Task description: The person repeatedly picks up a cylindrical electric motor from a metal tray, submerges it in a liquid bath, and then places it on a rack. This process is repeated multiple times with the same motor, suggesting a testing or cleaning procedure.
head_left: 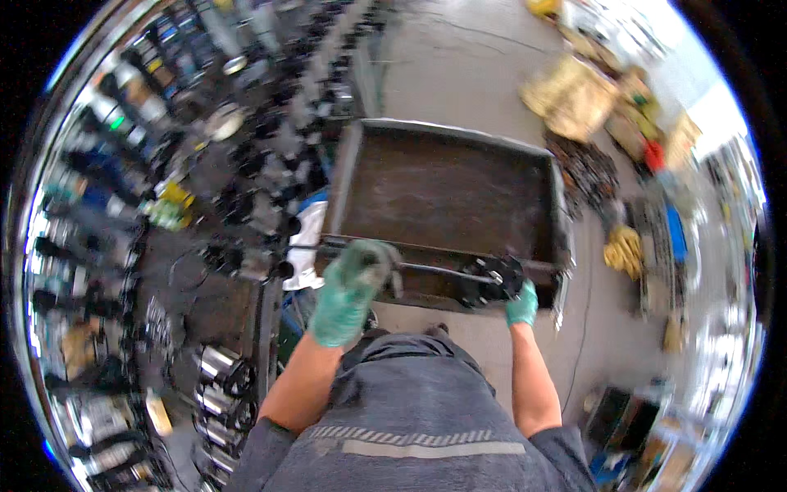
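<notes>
My left hand (pixel 351 291), in a green glove with dark, soiled fingers, is closed at a thin metal rod (pixel 438 269). Motion blurs its fingertips, and a dark grey curved piece (pixel 397 277) shows beside them. The rod runs right to a black round part (pixel 502 277) with a shiny middle. My right hand (pixel 521 305), also green-gloved, grips the right rim of that part; most of its fingers are hidden behind it. Both hands are over the near edge of a dark, steel-rimmed tray table (pixel 451 184), in front of my body.
At left, a rack and bench hold crowded black parts, with several shiny metal cylinders (pixel 217 365) nearby. A white bag (pixel 307 246) hangs beside the tray table. Tan sacks (pixel 574 98), a dark scrap pile (pixel 589 172) and a yellow bundle (pixel 623 251) lie right; a cable crosses the floor.
</notes>
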The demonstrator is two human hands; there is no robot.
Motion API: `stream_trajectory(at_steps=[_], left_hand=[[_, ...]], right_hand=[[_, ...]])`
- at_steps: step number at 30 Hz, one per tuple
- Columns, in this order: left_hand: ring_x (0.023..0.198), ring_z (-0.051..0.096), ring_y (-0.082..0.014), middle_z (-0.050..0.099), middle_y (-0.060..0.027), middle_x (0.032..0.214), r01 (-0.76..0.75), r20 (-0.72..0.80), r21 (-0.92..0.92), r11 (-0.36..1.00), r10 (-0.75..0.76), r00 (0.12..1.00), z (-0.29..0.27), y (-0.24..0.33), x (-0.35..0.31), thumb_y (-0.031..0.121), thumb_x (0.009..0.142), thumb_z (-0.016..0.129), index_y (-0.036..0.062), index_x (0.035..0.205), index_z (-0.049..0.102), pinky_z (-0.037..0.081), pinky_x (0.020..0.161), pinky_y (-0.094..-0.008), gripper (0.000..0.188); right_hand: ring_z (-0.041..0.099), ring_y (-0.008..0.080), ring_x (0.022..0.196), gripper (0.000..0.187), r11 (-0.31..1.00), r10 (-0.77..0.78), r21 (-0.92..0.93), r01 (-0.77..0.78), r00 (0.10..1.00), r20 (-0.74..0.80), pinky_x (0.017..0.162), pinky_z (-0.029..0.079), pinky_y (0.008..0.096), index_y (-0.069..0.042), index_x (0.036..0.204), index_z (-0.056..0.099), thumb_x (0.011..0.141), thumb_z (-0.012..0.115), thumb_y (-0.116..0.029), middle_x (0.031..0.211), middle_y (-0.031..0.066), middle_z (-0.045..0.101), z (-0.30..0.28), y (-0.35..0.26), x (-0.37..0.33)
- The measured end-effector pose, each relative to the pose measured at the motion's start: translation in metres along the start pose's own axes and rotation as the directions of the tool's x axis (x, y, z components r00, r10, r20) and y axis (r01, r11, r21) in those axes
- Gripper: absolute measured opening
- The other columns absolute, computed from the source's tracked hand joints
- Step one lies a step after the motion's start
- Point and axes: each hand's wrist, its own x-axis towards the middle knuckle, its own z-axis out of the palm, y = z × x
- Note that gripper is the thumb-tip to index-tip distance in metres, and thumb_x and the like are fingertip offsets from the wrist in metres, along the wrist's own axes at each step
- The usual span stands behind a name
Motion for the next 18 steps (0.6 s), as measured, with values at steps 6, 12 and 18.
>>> stream_trajectory(at_steps=[6, 12, 18], left_hand=[[0.095, 0.063, -0.0126, 0.065, -0.0059, 0.112, -0.267, -0.1, 0.401, 0.876, 0.332, 0.938, -0.014, 0.004, 0.003, 0.005, 0.102, 0.059, 0.0053, 0.111, 0.062, 0.055, 0.08, -0.0301, 0.01], [0.082, 0.061, -0.0151, 0.06, -0.0075, 0.099, -0.4, 0.005, 0.022, 0.916, 0.4, 0.917, -0.032, 0.02, -0.019, -0.002, 0.098, 0.055, 0.004, 0.097, 0.057, 0.054, 0.072, -0.0291, 0.006], [0.075, 0.055, -0.018, 0.058, -0.0053, 0.088, -0.443, -0.008, 0.504, 0.741, 0.517, 0.856, -0.075, 0.069, -0.037, -0.003, 0.084, 0.055, 0.0031, 0.09, 0.056, 0.047, 0.068, -0.0317, 0.008]], right_hand=[[0.055, 0.027, 0.13, 0.05, 0.947, -0.123, 0.312, 0.077, 0.984, 0.132, 0.114, 0.041, 0.0377, -0.004, 0.144, 0.053, 0.095, 0.064, -0.011, 0.145, 0.0127, 0.058, 0.007, 0.023, 0.004], [0.056, 0.0184, 0.124, 0.049, 0.523, 0.094, 0.746, -0.413, 0.897, 0.431, 0.11, 0.044, 0.0344, -0.009, 0.149, 0.048, 0.102, 0.057, -0.016, 0.142, 0.0037, 0.057, 0.01, 0.015, 0.029], [0.06, 0.016, 0.086, 0.045, 0.837, -0.09, 0.481, -0.26, 0.802, 0.59, 0.081, 0.052, 0.0309, -0.005, 0.122, 0.061, 0.084, 0.046, 0.013, 0.106, 0.0035, 0.069, -0.035, -0.051, 0.056]])
